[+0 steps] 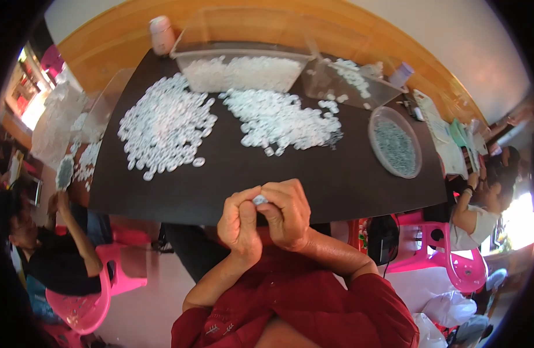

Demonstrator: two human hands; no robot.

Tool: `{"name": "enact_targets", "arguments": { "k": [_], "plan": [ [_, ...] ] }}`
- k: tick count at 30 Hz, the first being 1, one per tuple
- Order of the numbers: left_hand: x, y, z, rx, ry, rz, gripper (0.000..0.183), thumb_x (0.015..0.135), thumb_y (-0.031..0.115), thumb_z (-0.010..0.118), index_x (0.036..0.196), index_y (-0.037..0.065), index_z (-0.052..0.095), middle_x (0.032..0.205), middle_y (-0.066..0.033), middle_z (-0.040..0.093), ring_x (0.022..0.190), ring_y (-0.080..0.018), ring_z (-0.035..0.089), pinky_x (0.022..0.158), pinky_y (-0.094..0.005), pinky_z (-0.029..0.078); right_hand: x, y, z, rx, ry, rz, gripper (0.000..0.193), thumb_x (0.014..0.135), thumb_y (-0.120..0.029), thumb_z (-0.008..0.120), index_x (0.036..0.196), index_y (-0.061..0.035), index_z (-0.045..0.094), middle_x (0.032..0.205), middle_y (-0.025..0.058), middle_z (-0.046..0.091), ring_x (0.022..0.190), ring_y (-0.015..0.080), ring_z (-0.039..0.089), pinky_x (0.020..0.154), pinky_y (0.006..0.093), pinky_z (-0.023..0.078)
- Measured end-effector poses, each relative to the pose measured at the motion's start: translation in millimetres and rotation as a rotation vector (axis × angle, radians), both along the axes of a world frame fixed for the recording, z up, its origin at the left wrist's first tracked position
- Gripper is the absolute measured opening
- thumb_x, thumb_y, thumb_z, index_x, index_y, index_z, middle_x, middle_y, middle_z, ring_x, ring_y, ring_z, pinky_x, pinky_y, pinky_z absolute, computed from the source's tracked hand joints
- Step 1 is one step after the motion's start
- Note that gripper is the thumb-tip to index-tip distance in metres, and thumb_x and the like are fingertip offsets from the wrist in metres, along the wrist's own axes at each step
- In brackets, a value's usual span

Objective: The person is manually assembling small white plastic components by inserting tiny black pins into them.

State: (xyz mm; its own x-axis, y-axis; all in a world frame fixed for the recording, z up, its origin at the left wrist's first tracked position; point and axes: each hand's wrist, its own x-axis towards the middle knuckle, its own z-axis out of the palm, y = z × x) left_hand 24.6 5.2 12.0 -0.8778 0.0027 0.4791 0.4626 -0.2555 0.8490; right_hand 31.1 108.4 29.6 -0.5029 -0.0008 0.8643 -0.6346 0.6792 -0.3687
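My left hand [241,223] and my right hand [287,214] meet over the near edge of the dark table [232,174]. Between their thumbs and fingertips they pinch a small white plastic piece [259,199]; the fingers cover most of it. Beyond my hands, to the left, lies a heap of white oval plastic pieces [165,127]. A second heap of similar white pieces [278,119] spreads across the middle. At its right end lie some small dark grey parts [335,138]. Farther right, a round clear tub [418,155] holds many small grey-green parts [393,145].
A clear bin [183,56] of white pieces stands at the back, beside another clear bin [319,93] with fewer pieces. A pink bottle [161,36] is at the back left. People sit at the left [52,255] and right [473,214], near pink plastic chairs [107,278].
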Motion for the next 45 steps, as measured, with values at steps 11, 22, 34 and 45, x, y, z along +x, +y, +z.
{"name": "enact_targets", "arguments": {
  "k": [11,22,34,45],
  "plan": [
    [-1,-2,-10,-0.151,-0.318,-0.224,0.027,0.094,0.012,0.052,0.117,-0.001,0.052,0.090,-0.0088,0.064,0.071,-0.0096,0.059,0.063,-0.0221,0.048,-34,123,26,0.194,-0.042,-0.320,0.008,0.077,0.003,0.062,0.084,0.0000,0.063,0.078,0.0119,0.060,0.068,0.0232,0.057,0.062,0.0305,0.046],
    [-29,-1,-10,-0.312,-0.299,-0.150,0.018,0.089,0.009,0.058,0.102,-0.003,0.060,0.081,-0.0058,0.063,0.064,-0.0080,0.056,0.057,-0.0209,0.046,-122,219,93,0.459,0.080,-0.722,0.020,0.075,-0.007,0.061,0.094,-0.0058,0.065,0.088,0.0142,0.062,0.083,0.0317,0.057,0.078,0.0415,0.043],
    [-32,-5,-9,-0.443,-0.176,-0.107,0.012,0.086,0.005,0.059,0.095,-0.002,0.062,0.076,-0.0084,0.062,0.060,-0.0126,0.057,0.057,-0.0246,0.046,-69,83,-21,0.359,-0.275,-0.077,0.010,0.068,-0.007,0.070,0.075,-0.0069,0.063,0.068,0.0079,0.052,0.069,0.0265,0.050,0.060,0.0368,0.041],
    [-36,-5,-14,-0.311,-0.300,-0.136,0.014,0.087,0.005,0.057,0.099,-0.001,0.062,0.079,-0.0071,0.064,0.060,-0.0106,0.058,0.055,-0.0223,0.046,-69,66,-29,0.356,-0.277,-0.108,0.009,0.073,-0.005,0.069,0.074,-0.0030,0.060,0.067,0.0069,0.053,0.064,0.0202,0.051,0.057,0.0321,0.040]
  ]
}}
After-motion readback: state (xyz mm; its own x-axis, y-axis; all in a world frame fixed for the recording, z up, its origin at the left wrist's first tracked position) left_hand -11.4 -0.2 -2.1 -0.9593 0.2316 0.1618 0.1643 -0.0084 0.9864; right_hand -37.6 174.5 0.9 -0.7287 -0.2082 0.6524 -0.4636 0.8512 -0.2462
